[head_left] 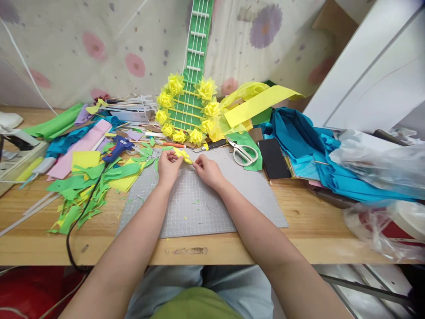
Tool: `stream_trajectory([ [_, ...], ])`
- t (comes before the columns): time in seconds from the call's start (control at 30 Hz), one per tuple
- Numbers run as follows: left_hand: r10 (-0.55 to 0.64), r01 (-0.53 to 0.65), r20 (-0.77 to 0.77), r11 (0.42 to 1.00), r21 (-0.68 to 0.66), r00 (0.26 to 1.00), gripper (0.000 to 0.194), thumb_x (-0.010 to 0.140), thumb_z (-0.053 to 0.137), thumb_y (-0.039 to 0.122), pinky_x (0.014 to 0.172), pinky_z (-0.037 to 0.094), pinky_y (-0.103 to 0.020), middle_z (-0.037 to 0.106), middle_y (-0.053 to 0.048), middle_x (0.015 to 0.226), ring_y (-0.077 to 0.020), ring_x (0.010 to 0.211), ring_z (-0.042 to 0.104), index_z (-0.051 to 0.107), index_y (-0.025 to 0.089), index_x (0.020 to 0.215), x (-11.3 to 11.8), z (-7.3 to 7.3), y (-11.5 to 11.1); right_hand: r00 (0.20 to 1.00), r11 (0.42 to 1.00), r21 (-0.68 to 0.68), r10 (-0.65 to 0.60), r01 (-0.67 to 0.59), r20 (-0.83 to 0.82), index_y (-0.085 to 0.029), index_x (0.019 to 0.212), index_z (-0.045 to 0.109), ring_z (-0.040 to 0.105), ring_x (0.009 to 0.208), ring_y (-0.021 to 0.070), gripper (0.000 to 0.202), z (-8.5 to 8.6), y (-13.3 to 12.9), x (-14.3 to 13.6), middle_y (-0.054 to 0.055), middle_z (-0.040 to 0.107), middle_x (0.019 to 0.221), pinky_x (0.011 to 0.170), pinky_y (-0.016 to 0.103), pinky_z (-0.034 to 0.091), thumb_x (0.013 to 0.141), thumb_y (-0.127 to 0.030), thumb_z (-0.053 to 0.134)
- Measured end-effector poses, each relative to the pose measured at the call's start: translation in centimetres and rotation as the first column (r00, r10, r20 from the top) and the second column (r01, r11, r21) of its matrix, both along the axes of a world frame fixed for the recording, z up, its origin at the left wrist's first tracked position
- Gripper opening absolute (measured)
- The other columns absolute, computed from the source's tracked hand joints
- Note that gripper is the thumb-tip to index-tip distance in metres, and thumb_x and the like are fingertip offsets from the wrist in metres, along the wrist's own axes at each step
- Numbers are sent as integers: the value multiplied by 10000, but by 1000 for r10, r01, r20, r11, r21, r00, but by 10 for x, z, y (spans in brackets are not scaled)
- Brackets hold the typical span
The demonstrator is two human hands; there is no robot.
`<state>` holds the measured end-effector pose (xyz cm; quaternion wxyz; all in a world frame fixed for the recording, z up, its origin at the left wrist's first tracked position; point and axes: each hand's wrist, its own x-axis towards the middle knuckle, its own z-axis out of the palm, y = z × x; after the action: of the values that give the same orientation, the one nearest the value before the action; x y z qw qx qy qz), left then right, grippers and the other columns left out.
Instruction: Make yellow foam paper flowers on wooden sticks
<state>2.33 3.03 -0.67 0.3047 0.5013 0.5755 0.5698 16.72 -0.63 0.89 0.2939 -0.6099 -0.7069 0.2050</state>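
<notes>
A small yellow paper flower is held between my two hands, just above the far part of the grey cutting mat. My left hand pinches its left side with the fingertips. On the other side my right hand is closed with thumb and finger at the flower's lower right end. Behind them a green paper guitar, ringed with yellow paper flowers, leans against the patterned wall covering. White-handled scissors and a dark-handled craft knife lie to the right of my hands.
A blue glue gun, its black cord running over the table edge, lies left among green paper scraps. At right are a black phone, blue crepe paper and a plastic-wrapped tub. Yellow paper strips lie behind.
</notes>
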Motion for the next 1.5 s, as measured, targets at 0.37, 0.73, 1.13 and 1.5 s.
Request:
stream_trajectory([
  [0.37, 7, -7, 32, 1000, 14, 999, 231, 620, 638, 267, 584, 391, -221, 506, 39, 647, -83, 567, 472, 498, 174, 779, 2, -5, 0, 987, 1000, 20, 11, -14, 159, -201, 917, 521, 567, 669, 138, 176, 6, -3, -1, 14, 642, 775, 595, 225, 336, 851, -335, 428],
  [0.73, 106, -4, -518, 981, 194, 849, 69, 759, 530, 250, 676, 377, -270, 547, -8, 758, -137, 673, 499, 490, 193, 761, 5, 14, -20, 972, 998, 36, -57, 50, 228, -202, 958, 510, 590, 720, 155, 206, 6, -4, -3, 34, 657, 841, 610, 238, 352, 861, -351, 407],
  [1.13, 64, -36, -361, 996, 82, 930, 216, 703, 546, 218, 719, 435, -290, 618, -22, 838, -165, 780, 605, 421, 212, 879, 6, 11, -19, 976, 1000, 26, -2, -4, 220, -200, 949, 517, 593, 733, 155, 194, 6, -5, -4, 37, 660, 838, 627, 238, 355, 872, -332, 397],
  [1.5, 73, -71, -210, 997, 19, 975, 324, 598, 570, 148, 717, 467, -279, 587, -7, 786, -159, 775, 609, 386, 215, 857, 6, 4, -13, 956, 996, -37, 93, -86, 278, -189, 938, 505, 586, 707, 147, 220, 8, -3, -4, 42, 659, 807, 635, 223, 342, 904, -321, 332],
])
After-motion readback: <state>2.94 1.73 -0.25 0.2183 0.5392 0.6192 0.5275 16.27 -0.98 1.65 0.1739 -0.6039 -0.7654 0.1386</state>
